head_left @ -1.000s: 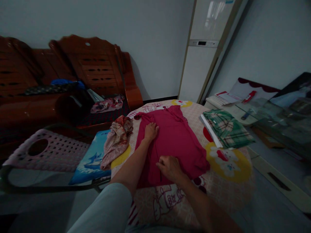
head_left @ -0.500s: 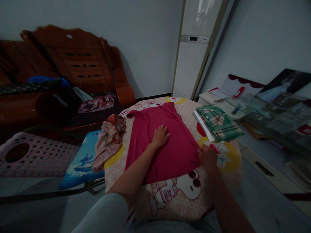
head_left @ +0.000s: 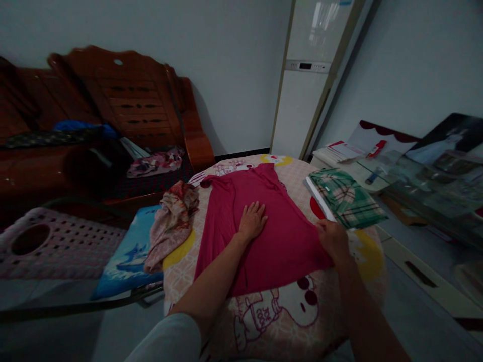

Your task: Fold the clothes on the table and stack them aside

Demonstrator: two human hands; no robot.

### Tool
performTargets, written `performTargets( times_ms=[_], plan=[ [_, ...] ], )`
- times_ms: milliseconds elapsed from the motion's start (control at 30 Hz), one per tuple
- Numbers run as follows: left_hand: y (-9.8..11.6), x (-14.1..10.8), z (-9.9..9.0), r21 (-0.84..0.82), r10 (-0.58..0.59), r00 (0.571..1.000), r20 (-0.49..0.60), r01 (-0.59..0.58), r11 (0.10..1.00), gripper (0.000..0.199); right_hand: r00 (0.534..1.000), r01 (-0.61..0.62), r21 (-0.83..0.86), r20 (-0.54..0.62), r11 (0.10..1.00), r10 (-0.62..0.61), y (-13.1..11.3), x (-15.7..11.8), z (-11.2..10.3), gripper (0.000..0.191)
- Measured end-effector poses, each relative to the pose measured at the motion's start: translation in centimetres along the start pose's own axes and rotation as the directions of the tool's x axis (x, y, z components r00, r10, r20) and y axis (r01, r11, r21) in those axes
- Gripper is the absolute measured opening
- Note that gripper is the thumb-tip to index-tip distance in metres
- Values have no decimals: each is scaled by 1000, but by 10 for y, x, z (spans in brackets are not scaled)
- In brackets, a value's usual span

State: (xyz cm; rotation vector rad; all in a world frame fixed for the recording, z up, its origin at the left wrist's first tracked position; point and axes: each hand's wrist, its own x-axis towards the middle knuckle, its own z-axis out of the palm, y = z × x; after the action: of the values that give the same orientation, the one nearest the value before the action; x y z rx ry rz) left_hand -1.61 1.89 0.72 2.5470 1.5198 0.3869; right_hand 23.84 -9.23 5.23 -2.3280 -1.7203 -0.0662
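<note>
A dark pink shirt (head_left: 279, 236) lies spread out on a round table with a patterned cloth (head_left: 279, 311). Flat on the middle of the shirt rests my left hand (head_left: 252, 221), its fingers stretched out. My right hand (head_left: 334, 241) pinches the shirt's right side edge between thumb and fingers, near the lower corner. Just beyond that hand sits a folded green plaid garment (head_left: 345, 196) on something white. At the table's left edge a crumpled floral cloth (head_left: 171, 226) hangs partly over.
A blue cushion (head_left: 132, 256) and a pink woven chair part (head_left: 75, 246) stand left of the table. Behind them is a wooden sofa (head_left: 139, 110) with cloths on it. On the right are a glass shelf (head_left: 426, 191) and a white drawer unit (head_left: 407, 266). A tall white appliance (head_left: 302, 105) fills the corner.
My right hand has pulled the shirt's right edge outward to the right, and the lower right corner now reaches farther. My left hand stays flat on the shirt. The view has shifted slightly.
</note>
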Motion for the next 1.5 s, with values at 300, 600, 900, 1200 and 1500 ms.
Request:
performTargets(
  times_ms=[300, 600, 900, 1200, 1500],
  plan=[
    [-5, -2, 5, -17, 33, 999, -14, -34, 999, 53, 802, 543, 227, 145, 808, -580, -109, 85, 71, 53],
    [-6, -5, 10, -27, 39, 999, -19, -40, 999, 54, 818, 511, 120, 238, 851, -524, -137, 175, 97, 53],
    [-4, -5, 8, -41, 29, 1000, -3, -29, 999, 55, 989, 55, 62, 136, 997, -63, -60, 242, 67, 41],
    [-5, -3, 9, -36, 27, 1000, -8, -27, 999, 54, 924, 340, 125, 140, 932, -356, -65, 180, 82, 51],
    [-7, -1, 10, -22, 31, 1000, -1, -31, 999, 55, 966, 144, 44, 210, 989, -150, -24, 146, 23, 40]
  ],
)
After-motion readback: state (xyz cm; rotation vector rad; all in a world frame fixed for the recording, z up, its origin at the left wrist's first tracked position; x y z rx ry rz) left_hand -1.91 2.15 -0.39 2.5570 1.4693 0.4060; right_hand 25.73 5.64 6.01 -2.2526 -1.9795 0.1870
